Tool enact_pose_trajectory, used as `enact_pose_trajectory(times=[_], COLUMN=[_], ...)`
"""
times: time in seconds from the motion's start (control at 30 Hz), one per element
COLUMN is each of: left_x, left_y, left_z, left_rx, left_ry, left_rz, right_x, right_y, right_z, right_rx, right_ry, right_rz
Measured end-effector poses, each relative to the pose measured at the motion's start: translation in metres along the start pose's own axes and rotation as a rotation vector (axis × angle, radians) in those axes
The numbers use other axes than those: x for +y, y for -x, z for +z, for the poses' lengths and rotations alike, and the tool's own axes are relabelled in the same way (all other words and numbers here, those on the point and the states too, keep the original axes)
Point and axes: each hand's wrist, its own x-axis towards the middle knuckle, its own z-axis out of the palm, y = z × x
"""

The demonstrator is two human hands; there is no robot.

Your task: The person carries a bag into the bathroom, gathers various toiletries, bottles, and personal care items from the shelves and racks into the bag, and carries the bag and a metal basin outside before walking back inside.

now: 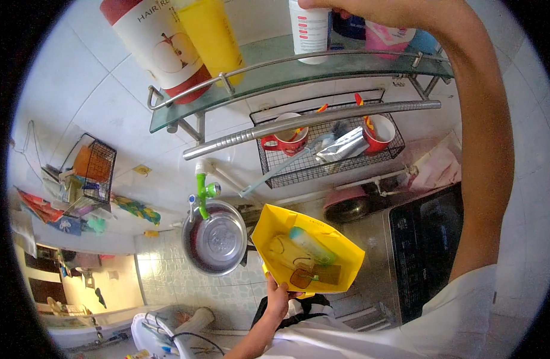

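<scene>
Two bare hands in view. Left hand (277,297) is closed on the near edge of an open yellow paper bag (345,248), low in front of the body, mouth facing up. Inside: a clear tube-like item with a pale green part (314,245), plus smaller items I can't ID. Right hand (340,7) is up top, arm raised, fingers at the top of a white cylindrical container with red print (311,36); frame cuts the hand off, can't tell if the grip is closed. Container is at the curved glass shelf with a metal guard rail (346,70). Left along the shelf: a large white bottle with a red base (167,54), beside it a yellow bottle (212,36). Right of the white container: a pink container (387,39). Below the shelf, a straight metal bar (323,119), then a black wire basket (287,178) holding two red mugs (291,142), a crumpled silver packet (343,146) between them. Green tap (202,191) over a round steel basin (218,239), left of the bag. Black-panelled appliance (421,251) to the right. Farthest, lower left: a brightly lit area (101,281).
</scene>
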Motion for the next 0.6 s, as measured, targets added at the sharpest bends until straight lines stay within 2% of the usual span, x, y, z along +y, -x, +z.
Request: enact_pose_trajectory(times=[0.37,0.47,0.6], left_x=[0.01,0.007,0.003], left_y=[0.008,0.007,0.004], left_z=[0.014,0.013,0.01], left_rx=[0.077,0.074,0.049], left_ry=[0.058,0.063,0.074], left_rz=[-0.014,-0.009,0.004], right_x=[-0.005,-0.01,-0.014], right_y=[0.001,0.0,-0.004], right_z=[0.003,0.008,0.002], right_rx=[-0.001,0.063,-0.022], right_ry=[0.001,0.106,-0.017], right_rz=[0.022,0.033,0.174])
